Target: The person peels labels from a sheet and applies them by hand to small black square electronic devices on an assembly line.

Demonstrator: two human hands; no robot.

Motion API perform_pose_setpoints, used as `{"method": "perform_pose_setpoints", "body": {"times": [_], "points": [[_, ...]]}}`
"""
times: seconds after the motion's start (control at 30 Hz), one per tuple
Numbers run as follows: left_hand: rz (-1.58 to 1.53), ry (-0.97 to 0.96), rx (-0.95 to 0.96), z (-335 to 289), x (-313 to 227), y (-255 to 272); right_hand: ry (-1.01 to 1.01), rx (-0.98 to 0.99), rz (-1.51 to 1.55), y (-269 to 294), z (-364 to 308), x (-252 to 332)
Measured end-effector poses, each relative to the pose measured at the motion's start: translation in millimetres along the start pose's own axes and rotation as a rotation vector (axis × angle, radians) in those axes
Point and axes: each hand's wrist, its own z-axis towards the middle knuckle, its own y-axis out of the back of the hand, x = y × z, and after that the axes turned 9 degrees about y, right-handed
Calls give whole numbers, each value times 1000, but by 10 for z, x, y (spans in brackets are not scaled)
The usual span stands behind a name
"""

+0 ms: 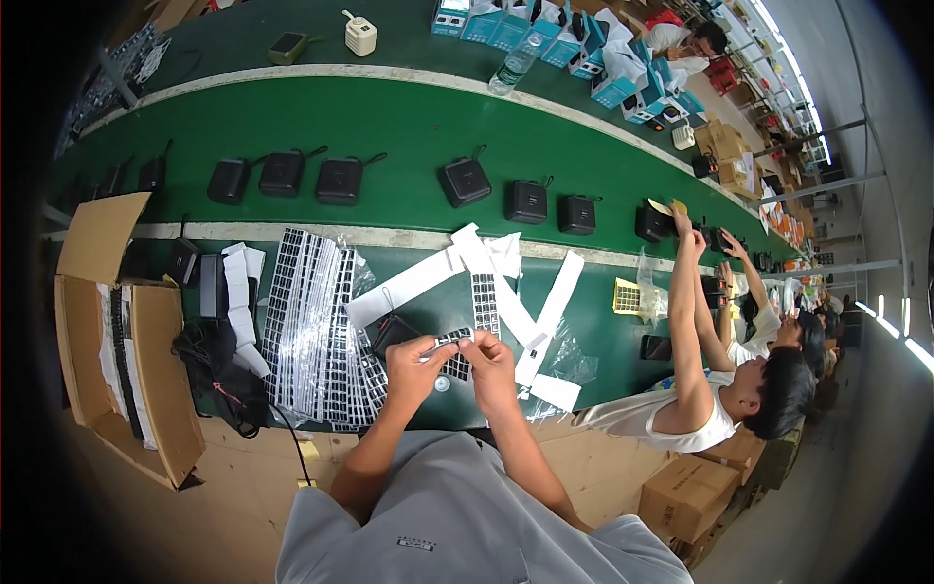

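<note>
Pinches a narrow label strip (452, 338) between left hand (413, 365) and right hand (489, 368), just above the near edge of the workbench (597, 326).

Shows, from the bench's left end, an open carton (131, 292), then dark-squared label sheets (304, 331) spread from near edge toward back edge; next, grasps the strip's left end between left thumb and fingertips, its right end likewise; farther right, shows white paper strips (553, 311) lying loose. Looks light, thin and pliable, probably tacky underneath, easily creased; best taken by the ends or plain margins.
</note>
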Motion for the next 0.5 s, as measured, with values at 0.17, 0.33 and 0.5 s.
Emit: {"method": "perform_pose_setpoints", "body": {"times": [0.17,0.33,0.5], "points": [[-119,31,10,1,33,9,-115,79,-236,-125,51,375],[-87,8,15,14,8,-40,-16,86,-210,-36,59,213],[-114,46,35,3,31,-72,22,38,-173,26,84,90]]}}
